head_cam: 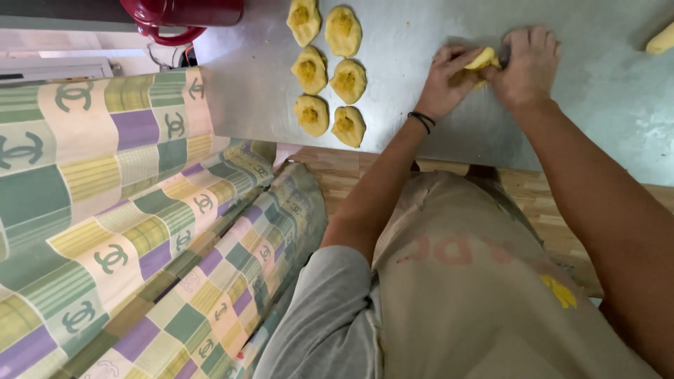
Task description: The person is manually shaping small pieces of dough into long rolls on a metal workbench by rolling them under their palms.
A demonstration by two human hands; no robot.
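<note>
My left hand (448, 78) and my right hand (526, 64) meet over a steel worktop (421, 28), both pinching one yellow dough piece (483, 59) between the fingertips. A black band circles my left wrist. To the left lie several shaped dough pieces (328, 70) in two columns, each flattened with a darker yellow filling in the middle.
A dark red jug (179, 15) with a handle stands at the top left. Another lump of dough (661, 39) shows at the right edge. A patchwork-patterned cloth (133, 224) covers the left side. A beige apron (477, 281) and a wooden edge (344, 172) lie below the worktop.
</note>
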